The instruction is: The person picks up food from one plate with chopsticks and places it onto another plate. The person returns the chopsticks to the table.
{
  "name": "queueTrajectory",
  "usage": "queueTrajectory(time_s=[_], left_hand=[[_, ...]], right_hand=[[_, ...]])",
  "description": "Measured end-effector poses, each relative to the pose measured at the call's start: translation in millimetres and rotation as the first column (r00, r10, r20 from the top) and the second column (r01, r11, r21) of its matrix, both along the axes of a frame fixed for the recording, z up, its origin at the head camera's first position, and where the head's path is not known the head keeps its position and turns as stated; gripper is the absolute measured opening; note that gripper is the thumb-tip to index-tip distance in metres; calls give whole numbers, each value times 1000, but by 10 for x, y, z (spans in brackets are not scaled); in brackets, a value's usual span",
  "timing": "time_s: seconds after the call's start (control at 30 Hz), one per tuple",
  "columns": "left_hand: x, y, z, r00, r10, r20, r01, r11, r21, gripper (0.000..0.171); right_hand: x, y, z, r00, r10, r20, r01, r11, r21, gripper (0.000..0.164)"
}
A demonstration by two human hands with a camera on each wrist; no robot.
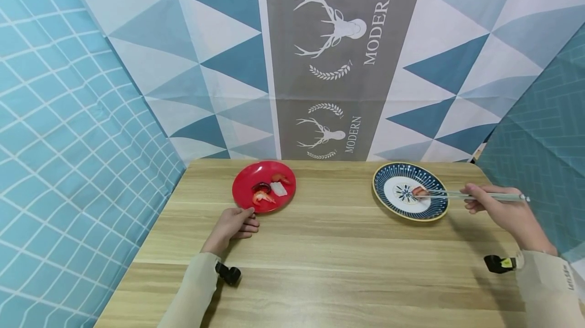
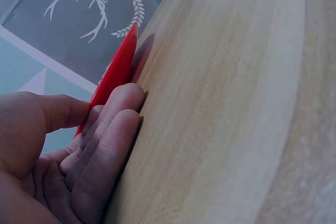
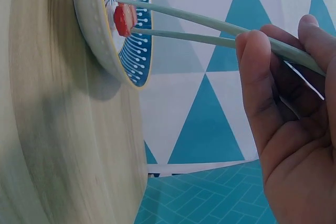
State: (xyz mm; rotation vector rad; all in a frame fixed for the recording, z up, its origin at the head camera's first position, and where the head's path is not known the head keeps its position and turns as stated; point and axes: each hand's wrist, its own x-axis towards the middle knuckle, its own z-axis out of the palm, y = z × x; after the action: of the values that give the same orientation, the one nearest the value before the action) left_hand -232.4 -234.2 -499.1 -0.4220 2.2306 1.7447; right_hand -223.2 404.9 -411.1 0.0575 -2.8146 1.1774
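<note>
On the right, my right hand (image 1: 507,211) holds a pair of pale green chopsticks (image 3: 199,22). Their tips are at a small red and pinkish food piece (image 3: 125,17) over the white centre of a blue-patterned plate (image 1: 441,201) with a yellow rim. My left hand (image 1: 233,226) pinches the near edge of a red plate (image 1: 242,186), thumb on top and fingers beneath the rim. That plate bears a shrimp (image 1: 262,197), a white chunk (image 1: 278,189), a dark ring-shaped piece (image 1: 261,187) and a reddish-brown piece (image 1: 281,178).
Both plates stand near the far edge of a wooden table (image 1: 329,252), well apart. Behind it hangs a patterned cloth (image 1: 320,84) with deer heads. Blue sheets close off the left and right sides. Each wrist wears a small black camera.
</note>
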Motion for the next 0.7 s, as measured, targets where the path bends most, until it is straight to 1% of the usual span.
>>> queueTrajectory(time_s=[0.23, 0.33, 0.47, 0.53, 0.6, 0.7], left_hand=[[-5, -6, -11, 1000, 6, 7, -6, 1000, -1, 37], [-2, -5, -13, 1000, 7, 10, -7, 1000, 1, 37], [2, 1, -4, 1000, 3, 6, -3, 1000, 4, 38], [4, 4, 2, 1000, 0, 2, 0, 1000, 3, 37], [2, 4, 5, 1000, 2, 1, -2, 1000, 2, 37], [1, 3, 4, 1000, 2, 1, -2, 1000, 1, 36]], right_hand=[[-6, -38, 30, 996, 26, 87, -24, 1000, -14, 61], [-10, -46, 10, 995, 42, 85, -40, 999, -25, 60], [-26, -53, -20, 996, 75, 42, -73, 996, -50, 53], [-40, -60, -31, 996, 82, 38, -80, 995, -60, 50], [-53, -71, -35, 995, 85, 48, -82, 995, -59, 52], [-70, -101, -35, 995, 65, 70, -63, 998, -31, 57]])
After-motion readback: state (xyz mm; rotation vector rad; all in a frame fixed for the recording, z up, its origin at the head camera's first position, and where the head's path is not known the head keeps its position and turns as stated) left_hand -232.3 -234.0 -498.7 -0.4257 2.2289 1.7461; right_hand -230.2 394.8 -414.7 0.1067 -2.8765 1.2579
